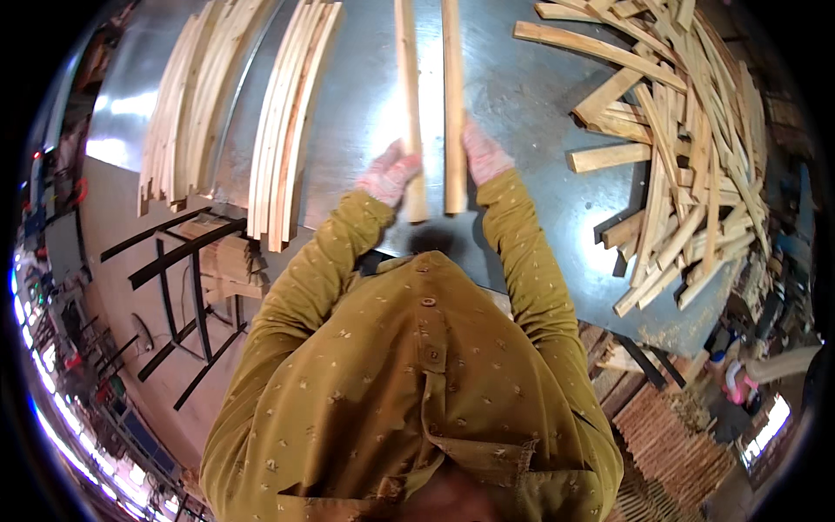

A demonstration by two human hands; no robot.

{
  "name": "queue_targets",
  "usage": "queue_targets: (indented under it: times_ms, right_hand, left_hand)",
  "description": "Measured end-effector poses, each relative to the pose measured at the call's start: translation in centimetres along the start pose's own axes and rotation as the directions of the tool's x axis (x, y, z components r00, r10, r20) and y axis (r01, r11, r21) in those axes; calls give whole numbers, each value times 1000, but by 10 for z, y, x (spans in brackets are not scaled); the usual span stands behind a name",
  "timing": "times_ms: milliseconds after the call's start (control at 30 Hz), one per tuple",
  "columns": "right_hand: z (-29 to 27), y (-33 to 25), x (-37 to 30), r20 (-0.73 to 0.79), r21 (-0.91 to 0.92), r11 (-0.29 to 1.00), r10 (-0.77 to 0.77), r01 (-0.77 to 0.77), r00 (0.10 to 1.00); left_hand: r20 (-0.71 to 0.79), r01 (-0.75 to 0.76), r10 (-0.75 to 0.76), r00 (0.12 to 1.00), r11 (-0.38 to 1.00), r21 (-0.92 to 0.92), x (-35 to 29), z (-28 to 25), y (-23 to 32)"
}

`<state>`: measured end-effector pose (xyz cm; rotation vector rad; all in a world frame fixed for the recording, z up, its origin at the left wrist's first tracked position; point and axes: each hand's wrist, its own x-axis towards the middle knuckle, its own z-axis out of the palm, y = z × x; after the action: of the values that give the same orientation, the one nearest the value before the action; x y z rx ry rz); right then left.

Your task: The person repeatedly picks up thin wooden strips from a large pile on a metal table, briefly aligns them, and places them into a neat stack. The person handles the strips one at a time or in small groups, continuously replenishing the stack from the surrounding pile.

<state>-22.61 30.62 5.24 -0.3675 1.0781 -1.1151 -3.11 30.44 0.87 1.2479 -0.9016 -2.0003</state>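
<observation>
My left hand (388,176), in a pinkish-white glove, has its fingers closed on the near part of a long pale wooden strip (407,78). A second wooden strip (453,96) runs roughly parallel to it, a narrow gap apart. My right hand (485,155), gloved alike, grips that one from its right side; its fingertips are partly hidden by the wood. Both strips point away from me over a shiny metal tabletop (365,113), their far ends cut off by the top of the view.
Left of my hands lies a neat row of strips (291,113), with a wider bundle (196,104) beyond it. A jumbled heap of strips (687,148) covers the table's right side. A black metal frame (196,287) stands at lower left; stacked wood (674,444) sits at lower right.
</observation>
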Motion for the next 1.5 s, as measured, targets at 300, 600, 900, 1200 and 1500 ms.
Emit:
queue_targets:
  times_ms: [300,600,900,1200,1500]
  right_hand:
    - [-32,30,-10,-172,153,975,-132,158,976]
    - [43,10,14,-14,108,994,24,-22,1000]
    - [159,-17,42,278,-21,914,-385,406,880]
    - [124,38,61,-70,-231,938,-282,259,957]
    - [-66,-20,-79,-445,-894,311,-701,-323,557]
  left_hand:
    - [136,135,-97,986,942,-307,-29,50,47]
    - [-51,163,-163,985,987,-9,-54,40,64]
    - [-222,-101,381,897,667,738,-74,-24,157]
    - [-368,386,451,813,56,921,-30,-271,173]
    - [-447,602,513,732,-182,778,5,-305,135]
